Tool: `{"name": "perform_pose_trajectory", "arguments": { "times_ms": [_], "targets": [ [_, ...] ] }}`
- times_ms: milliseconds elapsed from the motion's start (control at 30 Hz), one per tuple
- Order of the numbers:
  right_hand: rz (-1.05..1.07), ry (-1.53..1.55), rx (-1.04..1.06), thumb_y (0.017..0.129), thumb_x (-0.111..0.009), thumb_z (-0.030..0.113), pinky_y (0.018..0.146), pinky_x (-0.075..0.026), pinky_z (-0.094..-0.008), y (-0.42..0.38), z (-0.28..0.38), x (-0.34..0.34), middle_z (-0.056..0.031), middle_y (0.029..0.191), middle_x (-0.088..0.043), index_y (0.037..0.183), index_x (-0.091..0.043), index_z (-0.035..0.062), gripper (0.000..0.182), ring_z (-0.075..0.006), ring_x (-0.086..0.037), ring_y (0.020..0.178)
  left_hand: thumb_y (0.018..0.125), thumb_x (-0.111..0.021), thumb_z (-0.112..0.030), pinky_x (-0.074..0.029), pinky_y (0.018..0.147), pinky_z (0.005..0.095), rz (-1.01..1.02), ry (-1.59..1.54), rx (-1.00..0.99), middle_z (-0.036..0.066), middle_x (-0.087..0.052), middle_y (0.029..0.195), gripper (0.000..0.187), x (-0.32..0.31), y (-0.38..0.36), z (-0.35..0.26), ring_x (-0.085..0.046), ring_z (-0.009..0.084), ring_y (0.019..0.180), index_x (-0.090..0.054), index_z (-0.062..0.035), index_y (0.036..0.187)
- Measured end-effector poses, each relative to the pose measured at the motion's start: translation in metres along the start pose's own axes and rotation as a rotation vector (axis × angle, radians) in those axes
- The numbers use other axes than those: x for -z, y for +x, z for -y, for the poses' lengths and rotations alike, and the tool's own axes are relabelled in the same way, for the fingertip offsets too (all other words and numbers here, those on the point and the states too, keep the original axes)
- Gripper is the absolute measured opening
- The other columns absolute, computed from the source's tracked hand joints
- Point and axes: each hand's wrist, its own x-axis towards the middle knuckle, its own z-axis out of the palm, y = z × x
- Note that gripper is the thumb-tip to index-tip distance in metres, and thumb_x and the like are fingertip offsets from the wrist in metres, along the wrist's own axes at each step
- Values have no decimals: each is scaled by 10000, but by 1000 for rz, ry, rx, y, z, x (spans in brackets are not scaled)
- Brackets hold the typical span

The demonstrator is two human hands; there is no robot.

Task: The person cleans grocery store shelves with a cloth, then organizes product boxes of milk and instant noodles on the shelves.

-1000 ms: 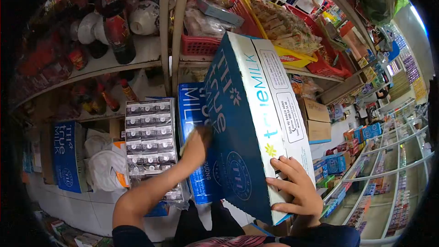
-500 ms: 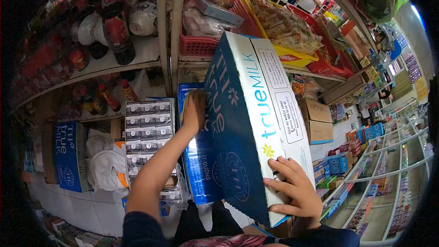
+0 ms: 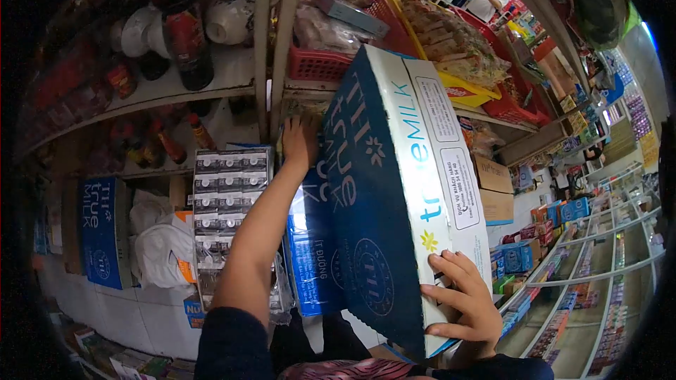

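Note:
A large blue-and-white TH true Milk carton (image 3: pixel 366 190) stands tilted in front of me, its white face turned up and to the right. My right hand (image 3: pixel 466 304) holds it by the near end of that white face, fingers spread over the edge. Left of it lies a shiny blue milk pack (image 3: pixel 310 267), partly covered by the carton. My left hand (image 3: pixel 301 144) reaches to the far end of this pack, fingers bent down over a thing with a pale yellowish edge; I cannot tell what it is.
Plastic-wrapped small drink cartons (image 3: pixel 224 200) stand to the left, beside a white bag (image 3: pixel 162 253) and another blue milk carton (image 3: pixel 104 232). Ahead, a shelf post (image 3: pixel 263 49) rises between bottles (image 3: pixel 186 42) and a red basket (image 3: pixel 317 65). A brown box (image 3: pixel 495 190) sits to the right.
My left hand has moved slightly farther away along the blue pack. The tilted carton and my right hand appear a little farther right as the view shifts.

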Motion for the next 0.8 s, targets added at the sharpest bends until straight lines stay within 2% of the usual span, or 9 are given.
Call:
{"name": "perform_pose_trajectory", "arguments": {
  "times_ms": [133,200,267,367,467,500,567,667,800],
  "targets": [
    [-28,2,-18,670,-654,391,945,-264,-468,-1,0,1,-126,1269,-408,1117,-560,169,508,-332,-371,1156,715,-437,-40,-321,909,420,-52,-148,100,163,-473,1098,376,27,-9,-17,-432,332,1015,-498,-28,1086],
    [-4,-18,-5,671,-653,390,946,-266,-465,1,0,3,-124,1271,-405,1123,-556,167,514,-329,-374,1153,735,-435,-54,-308,927,426,143,-391,167,182,-455,1139,399,53,-32,-26,-417,354,1044,-476,-40,1131],
    [-4,-18,-10,677,-650,387,947,-265,-458,1,0,5,-123,1272,-403,1128,-552,162,514,-327,-376,1150,761,-429,-79,-303,931,425,258,-420,-2,195,-448,1153,394,78,-62,-33,-408,366,1060,-459,-41,1153],
    [-1,-17,2,682,-649,379,948,-264,-454,1,1,6,-125,1270,-405,1127,-552,155,508,-326,-378,1148,784,-414,-100,-300,936,429,354,-207,-23,203,-450,1151,372,72,-75,-23,-398,380,1073,-460,-25,1145],
    [18,-17,-5,688,-649,361,949,-263,-450,1,-1,6,-122,1270,-407,1126,-554,152,494,-327,-378,1148,790,-404,-116,-298,938,434,167,90,-144,205,-454,1149,372,35,-29,3,-396,394,1070,-459,-16,1144],
    [0,16,-6,693,-647,352,950,-262,-451,0,-2,5,-119,1272,-407,1125,-555,152,485,-323,-375,1154,790,-404,-116,-298,938,434,155,93,-137,205,-454,1149,372,27,-21,4,-396,394,1070,-459,-16,1144],
    [-16,31,4,697,-646,343,952,-261,-451,2,-3,3,-116,1274,-407,1124,-555,152,476,-319,-371,1160,787,-393,-100,-289,947,434,114,-133,159,209,-447,1158,380,18,-3,-5,-391,403,1073,-451,-18,1154],
    [-17,59,-7,705,-641,336,954,-260,-455,0,-1,3,-108,1280,-401,1124,-555,154,465,-312,-365,1167,772,-403,-71,-302,929,432,51,-136,78,201,-459,1135,375,37,-28,-24,-410,385,1044,-458,-7,1137],
    [4,23,-33,705,-641,344,958,-258,-458,0,0,5,-106,1289,-391,1124,-555,154,468,-311,-367,1165,749,-430,-51,-296,942,429,299,-324,63,192,-445,1130,378,84,-86,-47,-394,372,1070,-459,16,1120]
  ]
}}
